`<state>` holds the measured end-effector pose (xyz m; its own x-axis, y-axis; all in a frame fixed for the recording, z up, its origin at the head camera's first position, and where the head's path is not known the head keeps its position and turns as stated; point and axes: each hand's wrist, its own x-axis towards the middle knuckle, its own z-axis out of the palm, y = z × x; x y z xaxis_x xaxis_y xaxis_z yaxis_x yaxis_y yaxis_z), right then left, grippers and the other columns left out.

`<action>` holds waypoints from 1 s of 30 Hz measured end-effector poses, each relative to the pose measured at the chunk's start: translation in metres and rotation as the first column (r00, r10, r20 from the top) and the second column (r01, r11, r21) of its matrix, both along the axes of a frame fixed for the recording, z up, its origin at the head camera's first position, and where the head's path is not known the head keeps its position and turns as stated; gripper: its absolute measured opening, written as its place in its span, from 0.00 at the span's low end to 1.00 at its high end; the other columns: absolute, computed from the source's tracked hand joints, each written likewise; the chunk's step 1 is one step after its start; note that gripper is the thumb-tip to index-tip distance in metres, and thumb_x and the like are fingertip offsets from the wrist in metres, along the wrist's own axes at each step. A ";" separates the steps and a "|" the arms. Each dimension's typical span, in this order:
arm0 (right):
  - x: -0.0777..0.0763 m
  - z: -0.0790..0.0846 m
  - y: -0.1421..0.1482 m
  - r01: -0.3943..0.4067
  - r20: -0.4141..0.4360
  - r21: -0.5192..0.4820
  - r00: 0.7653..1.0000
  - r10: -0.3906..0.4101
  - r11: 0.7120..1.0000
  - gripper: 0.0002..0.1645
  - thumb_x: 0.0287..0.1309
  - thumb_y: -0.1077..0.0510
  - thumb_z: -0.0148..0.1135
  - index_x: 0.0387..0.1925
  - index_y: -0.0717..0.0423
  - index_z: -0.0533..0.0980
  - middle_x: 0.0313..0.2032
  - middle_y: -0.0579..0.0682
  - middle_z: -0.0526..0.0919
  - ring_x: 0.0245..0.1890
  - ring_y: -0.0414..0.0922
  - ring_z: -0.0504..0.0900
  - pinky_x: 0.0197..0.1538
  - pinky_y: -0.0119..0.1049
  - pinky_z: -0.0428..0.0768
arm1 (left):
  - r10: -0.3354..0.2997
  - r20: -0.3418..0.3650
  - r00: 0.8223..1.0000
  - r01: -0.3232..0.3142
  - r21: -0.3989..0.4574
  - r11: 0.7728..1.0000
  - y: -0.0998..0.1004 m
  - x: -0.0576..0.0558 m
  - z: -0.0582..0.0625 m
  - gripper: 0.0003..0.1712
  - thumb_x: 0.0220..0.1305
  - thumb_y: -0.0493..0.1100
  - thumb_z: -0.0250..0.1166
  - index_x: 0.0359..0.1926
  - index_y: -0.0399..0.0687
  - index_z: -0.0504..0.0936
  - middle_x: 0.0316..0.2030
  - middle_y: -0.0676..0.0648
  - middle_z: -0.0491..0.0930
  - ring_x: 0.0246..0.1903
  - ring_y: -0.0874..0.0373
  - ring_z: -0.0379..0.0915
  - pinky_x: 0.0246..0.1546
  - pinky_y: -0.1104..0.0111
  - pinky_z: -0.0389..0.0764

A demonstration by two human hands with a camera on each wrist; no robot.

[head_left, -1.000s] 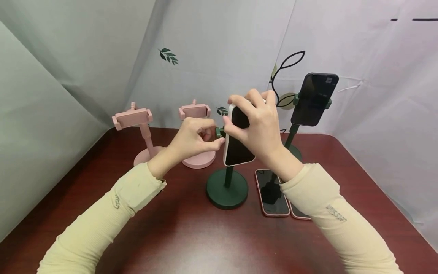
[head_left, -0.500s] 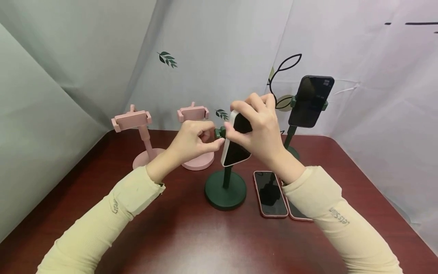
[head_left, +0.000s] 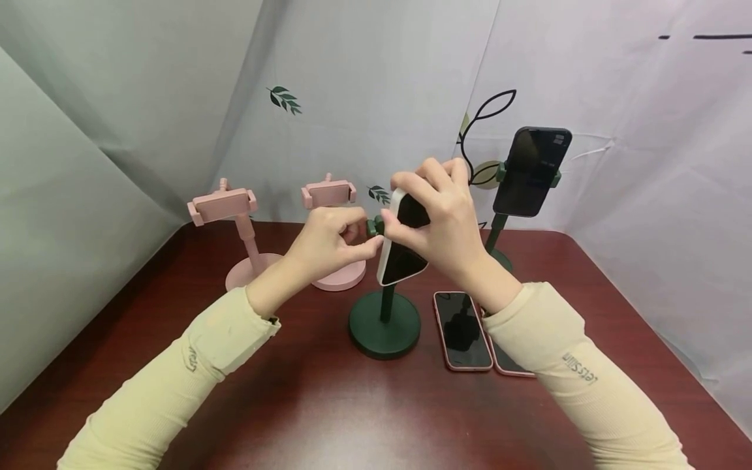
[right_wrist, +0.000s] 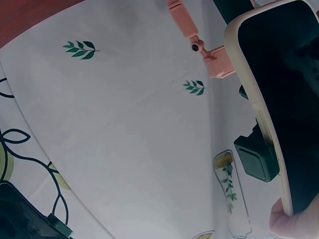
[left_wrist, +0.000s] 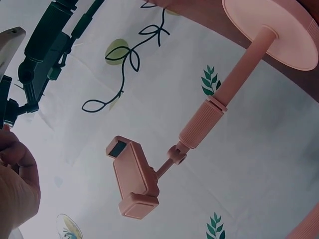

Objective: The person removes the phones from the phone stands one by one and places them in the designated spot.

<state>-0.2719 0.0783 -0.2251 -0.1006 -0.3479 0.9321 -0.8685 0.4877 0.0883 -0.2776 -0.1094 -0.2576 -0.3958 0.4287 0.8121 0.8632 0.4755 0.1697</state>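
A dark-screened phone (head_left: 404, 262) with a white edge stands tilted in front of the middle green phone stand (head_left: 384, 326). My right hand (head_left: 443, 212) grips the phone from above, thumb on its left edge and fingers over the top. On the left, my left hand (head_left: 329, 238) pinches the stand's green clamp (head_left: 373, 227) between thumb and curled fingers. In the left wrist view the fingertips of the left hand (left_wrist: 20, 184) meet the green clamp at the frame's edge. The right wrist view shows a green clamp jaw (right_wrist: 256, 157) against the phone's side.
Two pink phone stands (head_left: 222, 203) (head_left: 330, 194) stand at the back left. At the back right, another green stand (head_left: 496, 228) bears a black phone (head_left: 531, 173). Two pink-edged phones (head_left: 463, 331) (head_left: 510, 362) lie flat on the red-brown table (head_left: 329, 405), the second partly under the right sleeve.
The white-edged phone has turned a little in my right hand, so its screen looks narrower. My left hand keeps its place at the clamp. The whole head view has shifted slightly.
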 end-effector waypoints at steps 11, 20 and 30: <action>0.002 -0.001 0.002 -0.008 0.003 0.022 1.000 0.008 1.000 0.13 0.47 0.59 0.65 0.37 0.60 0.78 0.26 0.54 0.70 0.33 0.57 0.62 0.43 0.49 0.62 | 0.024 -0.004 1.000 -0.024 0.012 1.000 0.003 0.004 -0.001 0.17 0.48 0.37 0.67 0.15 0.43 0.67 0.12 0.51 0.61 0.16 0.64 0.60 0.21 0.74 0.63; 0.003 0.000 0.001 -0.023 0.020 0.031 1.000 0.022 0.999 0.12 0.48 0.59 0.63 0.36 0.60 0.78 0.27 0.54 0.70 0.34 0.56 0.62 0.41 0.47 0.63 | 0.029 -0.003 1.000 -0.028 0.014 1.000 0.001 0.004 -0.005 0.16 0.49 0.37 0.66 0.16 0.42 0.66 0.13 0.51 0.60 0.16 0.64 0.58 0.21 0.74 0.61; 0.007 0.002 0.000 -0.045 0.041 0.076 0.998 0.042 0.996 0.11 0.48 0.59 0.63 0.34 0.60 0.77 0.27 0.54 0.71 0.35 0.55 0.62 0.37 0.44 0.65 | 0.012 -0.013 1.000 -0.012 0.012 1.000 0.003 0.001 -0.007 0.13 0.48 0.37 0.64 0.18 0.43 0.67 0.14 0.50 0.61 0.17 0.65 0.55 0.21 0.74 0.59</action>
